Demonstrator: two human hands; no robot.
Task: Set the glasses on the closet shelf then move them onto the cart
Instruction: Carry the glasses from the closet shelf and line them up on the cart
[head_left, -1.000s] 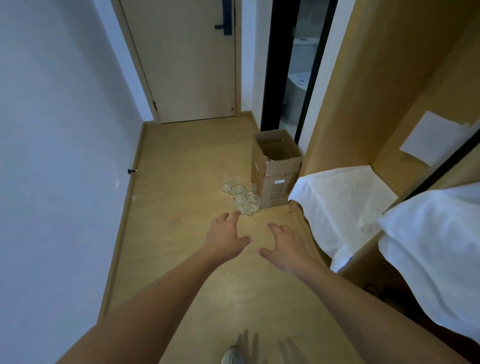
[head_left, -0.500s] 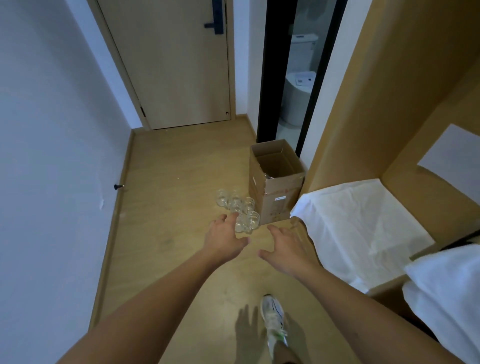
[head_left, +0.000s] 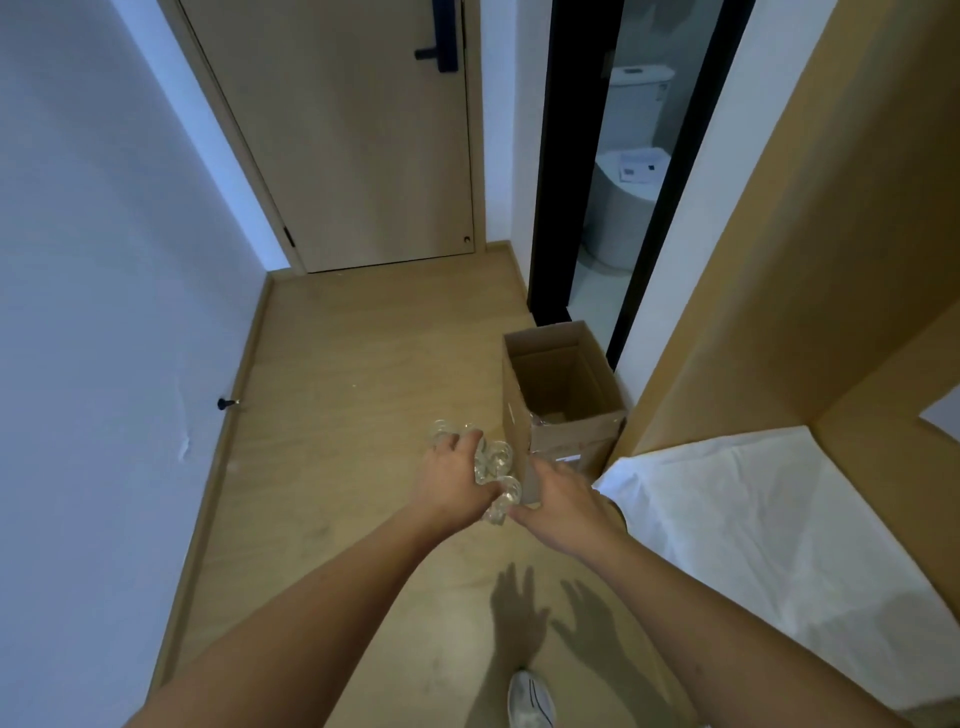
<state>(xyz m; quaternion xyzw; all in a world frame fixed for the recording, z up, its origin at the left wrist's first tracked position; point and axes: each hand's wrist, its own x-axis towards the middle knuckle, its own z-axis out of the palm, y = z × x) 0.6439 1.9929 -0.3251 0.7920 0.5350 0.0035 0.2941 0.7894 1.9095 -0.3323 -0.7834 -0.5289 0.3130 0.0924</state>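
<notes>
Glasses (head_left: 493, 467) on the floor (head_left: 337, 467) (left of the box (head_left: 566, 436)).

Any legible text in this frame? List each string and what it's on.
No text can be read.
White label on the cardboard box: mostly hidden by the right hand, unreadable.
Paper on the toilet lid: dark marks, too small and blurred.
Glasses, door handle: no print seen.

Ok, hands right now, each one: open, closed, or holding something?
Left hand: over the glasses, grip cannot be told.
Right hand: fingers straight, open, beside the glasses.
</notes>
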